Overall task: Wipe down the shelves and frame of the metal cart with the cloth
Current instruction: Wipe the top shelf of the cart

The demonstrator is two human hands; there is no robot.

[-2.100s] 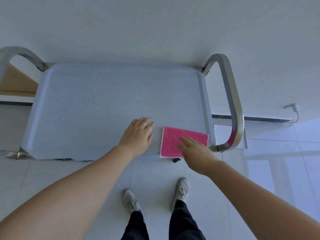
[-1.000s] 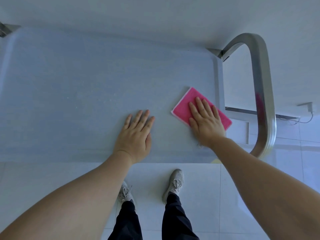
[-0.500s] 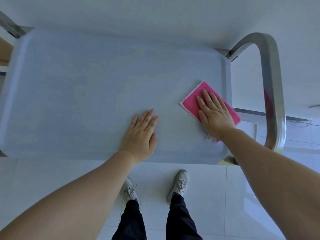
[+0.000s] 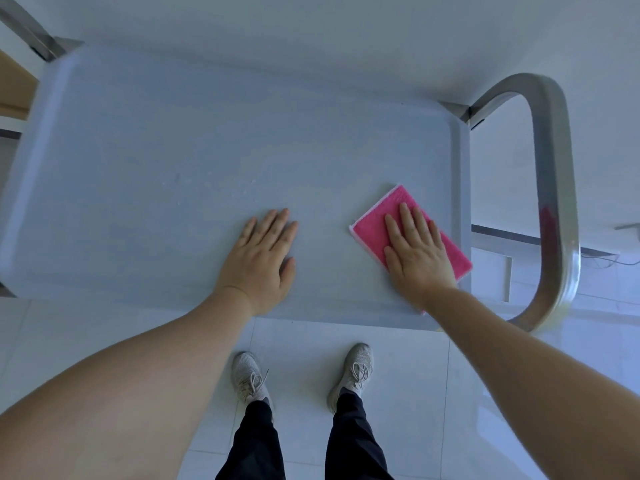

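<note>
The metal cart's grey top shelf point(image 4: 173, 168) fills the upper middle of the head view. A pink cloth point(image 4: 374, 226) lies flat on the shelf near its right rim. My right hand point(image 4: 415, 251) presses flat on the cloth with straight fingers. To its left, my left hand point(image 4: 263, 258) rests flat on the bare shelf near the front edge. The cart's curved steel handle point(image 4: 557, 202) loops up past the shelf's right end.
A second steel frame post point(image 4: 31, 32) shows at the top left corner. The cart stands against a white wall. My feet point(image 4: 353, 372) are on a white tiled floor right in front of the cart. A wooden surface point(image 4: 14, 88) shows at far left.
My right hand has slid the cloth from the front right corner up along the right rim, turning it diagonal. My left hand stays flat on the shelf. The view has shifted slightly.
</note>
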